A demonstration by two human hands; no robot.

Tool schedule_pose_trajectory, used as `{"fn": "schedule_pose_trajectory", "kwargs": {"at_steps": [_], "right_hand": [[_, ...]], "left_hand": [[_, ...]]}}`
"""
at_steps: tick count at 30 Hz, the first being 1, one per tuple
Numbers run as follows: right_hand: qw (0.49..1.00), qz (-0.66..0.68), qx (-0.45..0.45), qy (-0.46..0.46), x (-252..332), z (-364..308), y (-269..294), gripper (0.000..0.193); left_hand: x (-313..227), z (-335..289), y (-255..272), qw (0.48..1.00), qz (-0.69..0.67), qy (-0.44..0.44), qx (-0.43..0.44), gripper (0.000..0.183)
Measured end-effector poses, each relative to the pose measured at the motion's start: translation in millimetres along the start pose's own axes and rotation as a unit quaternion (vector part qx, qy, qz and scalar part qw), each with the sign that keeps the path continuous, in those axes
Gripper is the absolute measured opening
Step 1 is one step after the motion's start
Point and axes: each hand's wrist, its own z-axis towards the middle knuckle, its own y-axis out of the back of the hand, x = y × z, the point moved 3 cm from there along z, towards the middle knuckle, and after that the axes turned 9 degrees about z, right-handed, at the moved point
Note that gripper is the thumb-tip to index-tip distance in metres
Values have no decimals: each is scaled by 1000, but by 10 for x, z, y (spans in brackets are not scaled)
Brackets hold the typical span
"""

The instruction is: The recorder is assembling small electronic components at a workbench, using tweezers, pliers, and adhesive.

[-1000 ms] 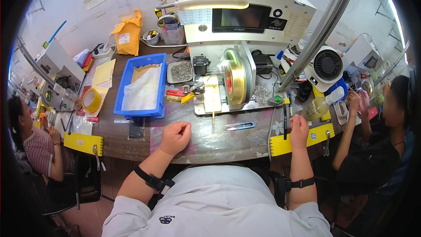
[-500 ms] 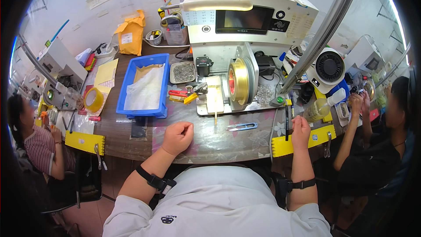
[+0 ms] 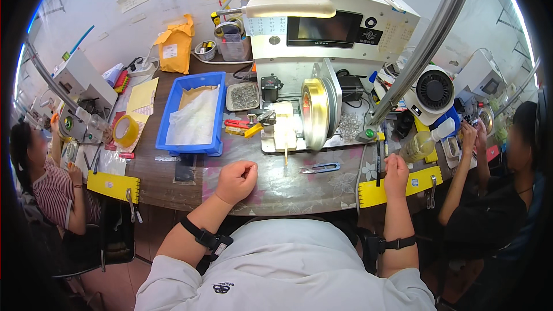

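My left hand (image 3: 237, 181) rests in a loose fist at the table's front edge, with nothing showing out of it. Also closed, with no object visible in it, my right hand (image 3: 396, 176) lies by a yellow strip (image 3: 368, 193) at the right. Between the hands and a little farther off are thread snips (image 3: 321, 168) with a blue handle. Beyond them stands a white machine (image 3: 331, 46) carrying a spool of gold-coloured wire (image 3: 314, 116). Left of the spool, a thin yellowish stick (image 3: 286, 154) points toward me from a pale block (image 3: 284, 129).
A blue tray (image 3: 219, 132) with white paper stands left of the machine, next to a dish of small metal parts (image 3: 242, 97). Red-and-yellow pliers (image 3: 239, 126) lie nearby. A metal pole (image 3: 423, 46) and a clear bottle (image 3: 416, 147) are at right. People work on both sides.
My fists stay closed in nearly the same places; the whole view has shifted slightly. The person at left has raised a hand toward their machine. Light on the spool looks brighter.
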Motion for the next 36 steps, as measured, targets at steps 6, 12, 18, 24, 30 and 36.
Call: {"fn": "schedule_pose_trajectory", "kwargs": {"at_steps": [6,12,18,24,30,36], "right_hand": [[1000,-9,-2,-5,14,2,-40,31],[1000,-16,-11,-2,43,-6,-15,31],[1000,-7,8,-19,5,8,2,31],[999,-18,-32,-1,49,16,28,27],[1000,16,9,-16,488,-134,-22,18],[872,-248,392,158,1229,-481,-956,13]], "left_hand": [[18,-6,28,1000,4,3,9,7],[-20,14,18,997,-25,67,35,6],[-507,297,392,993,-63,3,96,7],[-513,798,673,995,-35,-84,45,8],[-96,953,512,970,-163,176,32,12],[102,932,117,937,-262,232,23,25]]}}
